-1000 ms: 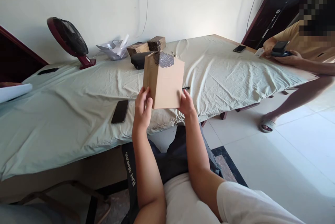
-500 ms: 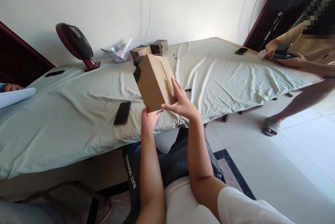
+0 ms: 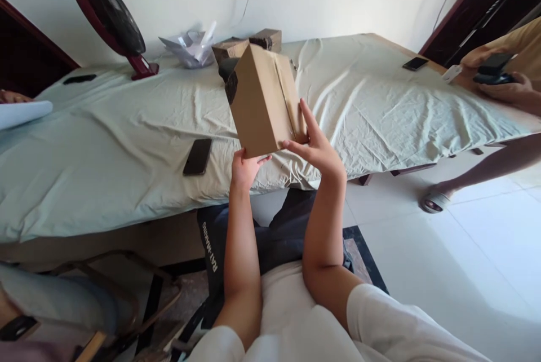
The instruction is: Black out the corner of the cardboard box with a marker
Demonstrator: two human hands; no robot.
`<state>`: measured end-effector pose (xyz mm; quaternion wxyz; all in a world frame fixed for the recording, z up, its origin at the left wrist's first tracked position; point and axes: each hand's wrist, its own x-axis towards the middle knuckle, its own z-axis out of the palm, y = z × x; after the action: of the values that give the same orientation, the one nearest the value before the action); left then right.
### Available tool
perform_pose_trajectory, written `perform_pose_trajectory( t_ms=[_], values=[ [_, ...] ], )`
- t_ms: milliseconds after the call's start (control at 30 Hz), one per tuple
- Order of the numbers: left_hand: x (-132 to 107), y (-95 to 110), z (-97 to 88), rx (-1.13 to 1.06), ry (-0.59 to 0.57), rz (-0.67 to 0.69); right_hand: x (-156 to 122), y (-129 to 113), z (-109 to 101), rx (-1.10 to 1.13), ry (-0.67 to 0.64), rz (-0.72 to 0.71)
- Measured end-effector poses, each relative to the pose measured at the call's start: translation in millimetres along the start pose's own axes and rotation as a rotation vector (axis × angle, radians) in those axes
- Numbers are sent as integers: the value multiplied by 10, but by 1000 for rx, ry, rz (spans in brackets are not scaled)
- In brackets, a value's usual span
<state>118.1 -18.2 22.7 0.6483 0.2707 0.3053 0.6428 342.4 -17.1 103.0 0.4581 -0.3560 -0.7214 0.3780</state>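
A brown cardboard box (image 3: 260, 102) is held tilted above the near side of the cloth-covered table, with a taped seam along one face and dark tape at its left corner. My left hand (image 3: 245, 170) grips its lower edge from beneath, thumb on the near face, the other fingers partly hidden below. Against the right side rests my right hand (image 3: 319, 148), its thumb at the bottom corner and its fingers along the side. On the cloth to the left of the box lies a black phone (image 3: 198, 157).
Behind the box stand two taped cartons (image 3: 268, 40), a clear plastic basket (image 3: 190, 49) and a dark red fan (image 3: 114, 18). Another phone (image 3: 415, 63) lies at the far right, near a person holding a dark device (image 3: 493, 70). White paper (image 3: 25, 114) shows at left beside another person's hand.
The view has tipped downward, so the table sits higher in the picture. My right hand has slid slightly along the box's right side, its fingers now more behind the edge.
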Motion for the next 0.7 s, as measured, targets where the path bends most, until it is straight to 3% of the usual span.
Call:
perform_pose_trajectory(
  t_ms=[200, 500, 700],
  values=[
    [3, 32, -64, 0, 25, 74, 26, 136, -5, -22, -15, 29],
    [-127, 192, -4, 69, 59, 189, 82, 353, 0, -32, -84, 111],
    [-137, 252, 0, 132, 5, 254, 99, 306, 40, 34, -70, 152]
  ],
)
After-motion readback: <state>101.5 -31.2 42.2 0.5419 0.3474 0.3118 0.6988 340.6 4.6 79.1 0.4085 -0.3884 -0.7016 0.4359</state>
